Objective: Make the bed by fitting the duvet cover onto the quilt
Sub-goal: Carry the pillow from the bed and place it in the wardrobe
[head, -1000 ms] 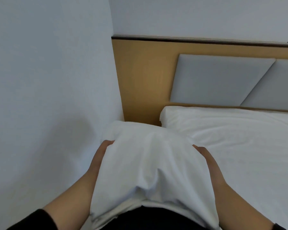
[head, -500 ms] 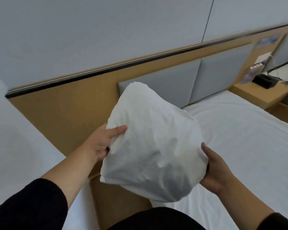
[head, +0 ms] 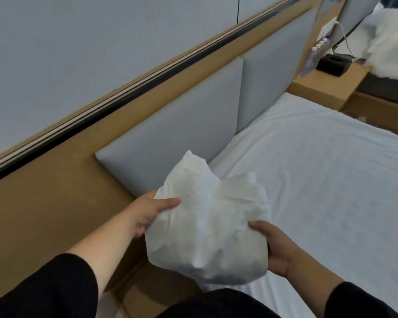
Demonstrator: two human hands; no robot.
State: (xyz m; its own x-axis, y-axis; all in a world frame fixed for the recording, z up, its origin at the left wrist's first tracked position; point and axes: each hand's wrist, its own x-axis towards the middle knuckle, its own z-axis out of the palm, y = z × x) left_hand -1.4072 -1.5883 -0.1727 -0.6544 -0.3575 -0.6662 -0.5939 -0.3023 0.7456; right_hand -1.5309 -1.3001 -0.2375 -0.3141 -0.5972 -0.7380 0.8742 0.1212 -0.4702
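The white bundle (head: 207, 228) has dropped lower toward the bed (head: 331, 180), gripped by both hands, most fingers hidden behind it.

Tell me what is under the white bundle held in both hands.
Under the white bundle show the wooden bed frame and the white sheet's edge. The left hand and right hand grip its sides. The bundle hides what lies directly beneath it.
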